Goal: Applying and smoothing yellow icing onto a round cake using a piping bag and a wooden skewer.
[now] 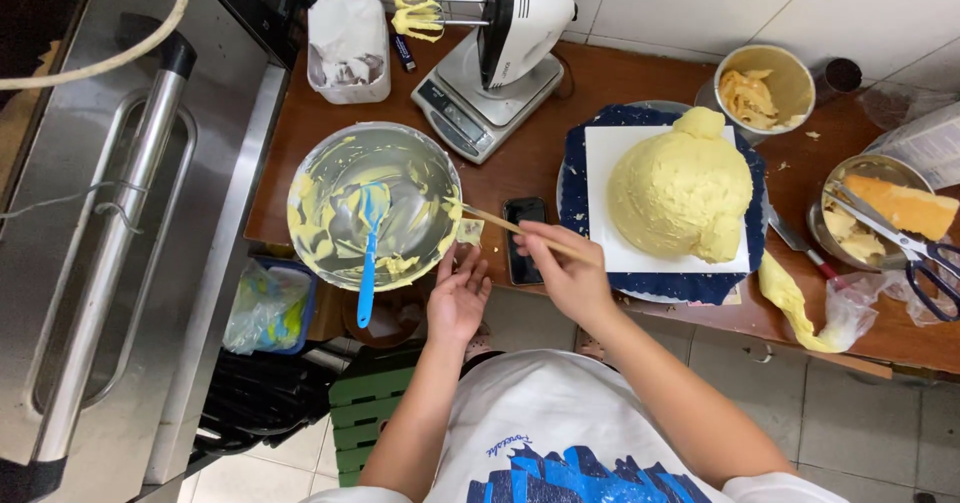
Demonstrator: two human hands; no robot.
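Observation:
My right hand (pixel 560 268) grips a thin wooden stick (pixel 500 224) whose tip reaches the rim of a steel mixing bowl (pixel 335 158) smeared with yellow cream. A blue spatula (pixel 369 248) lies in the bowl, its handle hanging over the near rim. My left hand (pixel 458 293) is palm-up and open just under the stick, next to the bowl and a small cream-covered scrap (pixel 469 230). A dome-shaped cake covered in yellow cream (pixel 682 191) sits on a white board on a dark blue round stand (pixel 660 285), just right of my right hand.
A black phone (pixel 524 238) lies between my hands. A hand mixer (pixel 500 18) rests on a kitchen scale (pixel 470 108). Further right are a bowl of scraps (pixel 765 88), a steel bowl with cake pieces and scissors (pixel 890 218), and a piping bag (pixel 800 308). A steel oven (pixel 120 213) stands at left.

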